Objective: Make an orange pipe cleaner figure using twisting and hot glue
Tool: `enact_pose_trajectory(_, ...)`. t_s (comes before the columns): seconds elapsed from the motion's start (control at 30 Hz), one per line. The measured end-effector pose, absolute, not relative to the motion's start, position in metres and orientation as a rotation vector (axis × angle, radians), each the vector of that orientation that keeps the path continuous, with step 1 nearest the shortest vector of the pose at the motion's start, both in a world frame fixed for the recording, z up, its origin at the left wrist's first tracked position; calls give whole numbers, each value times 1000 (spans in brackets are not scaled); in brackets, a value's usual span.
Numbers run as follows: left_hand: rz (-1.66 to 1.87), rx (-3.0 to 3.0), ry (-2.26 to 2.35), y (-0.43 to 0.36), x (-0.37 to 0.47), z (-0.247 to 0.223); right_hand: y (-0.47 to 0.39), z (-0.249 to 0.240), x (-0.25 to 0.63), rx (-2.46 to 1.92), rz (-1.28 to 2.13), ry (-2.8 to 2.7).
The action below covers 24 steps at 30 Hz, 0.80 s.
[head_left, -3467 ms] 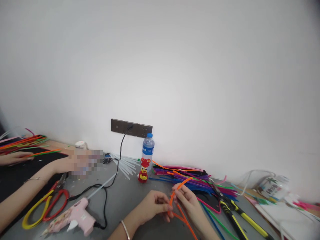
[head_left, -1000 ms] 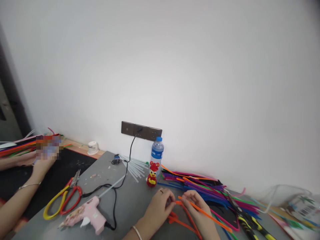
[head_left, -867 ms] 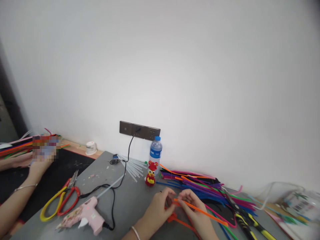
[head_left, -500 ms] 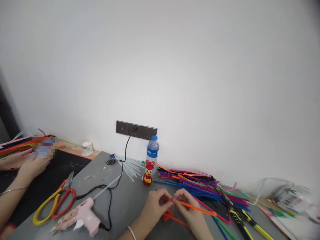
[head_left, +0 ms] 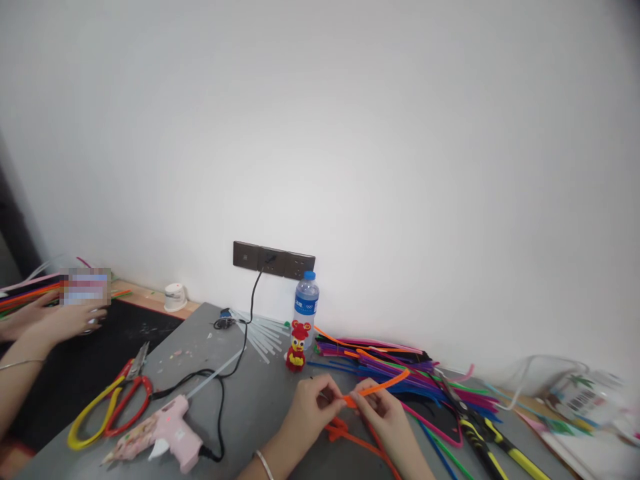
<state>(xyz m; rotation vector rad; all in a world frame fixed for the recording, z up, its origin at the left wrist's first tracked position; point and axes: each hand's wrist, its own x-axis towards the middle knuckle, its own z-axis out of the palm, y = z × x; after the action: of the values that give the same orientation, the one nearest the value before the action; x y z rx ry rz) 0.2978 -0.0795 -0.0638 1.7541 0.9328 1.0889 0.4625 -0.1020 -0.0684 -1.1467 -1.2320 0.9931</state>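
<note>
Both hands meet low in the view, right of centre. My left hand is closed in a pinch on an orange pipe cleaner. Beside it, my right hand pinches the same orange strand, whose free end points up and to the right. More orange pipe cleaner, partly bunched, hangs below and between the hands. A small red and yellow figure with big eyes stands just beyond my left hand, before a water bottle with a blue cap.
A pink glue gun and red-yellow scissors lie left. Colourful pipe cleaners and black-yellow pliers lie right. A cable runs to the wall socket. Another person's hands are at far left.
The free end of the orange pipe cleaner has swung upward. My right hand has shifted slightly right and down, and more orange strand shows below it. The other person's hands have moved a little.
</note>
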Motion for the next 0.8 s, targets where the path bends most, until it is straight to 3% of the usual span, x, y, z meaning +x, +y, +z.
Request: enact_pose_trajectory(0.8,1111,1873,932,-82,296,-58,-105,-65,459,-1209,1016,-1335)
